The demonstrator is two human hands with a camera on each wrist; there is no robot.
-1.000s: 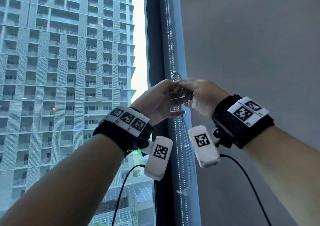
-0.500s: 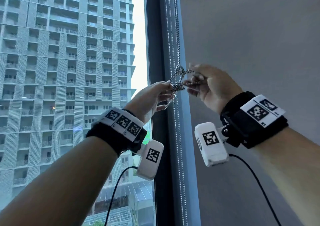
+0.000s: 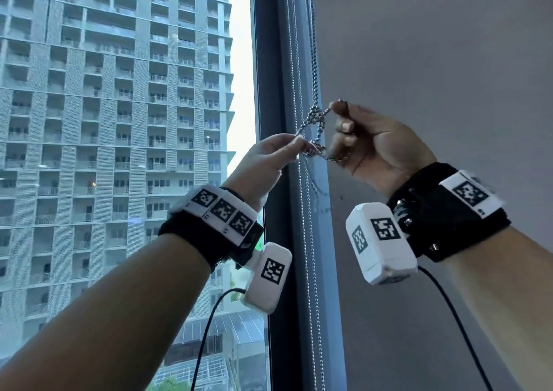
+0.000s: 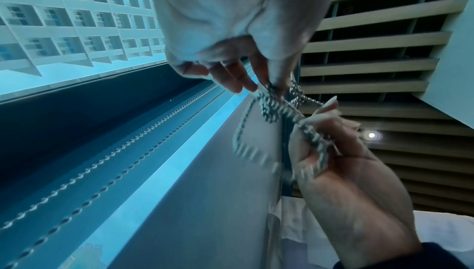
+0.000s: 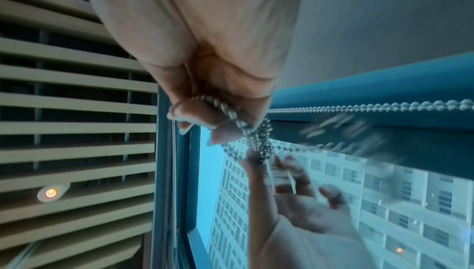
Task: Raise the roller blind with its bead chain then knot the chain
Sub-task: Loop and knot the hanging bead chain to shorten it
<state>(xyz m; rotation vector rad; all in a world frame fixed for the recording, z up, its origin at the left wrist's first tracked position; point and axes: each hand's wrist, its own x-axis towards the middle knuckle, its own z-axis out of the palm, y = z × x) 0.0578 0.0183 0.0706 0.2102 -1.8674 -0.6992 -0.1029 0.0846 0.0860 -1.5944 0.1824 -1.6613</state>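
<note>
A metal bead chain hangs beside the dark window frame and twists into a loose knot between my hands. My left hand pinches a strand just below and left of the knot. My right hand is a little higher on the right; it pinches one strand at the fingertips and has more chain curled in its palm. The left wrist view shows the knot between the left hand and the right hand. The blind's fabric is out of sight and the glass is uncovered.
More straight chain strands run down the frame below my hands. A plain grey wall fills the right. A tall building shows through the glass. A slatted ceiling with small lights is overhead.
Both hands have risen and drawn apart. The bunched chain between them has opened into a visible looped knot, with the right hand now higher than the left.
</note>
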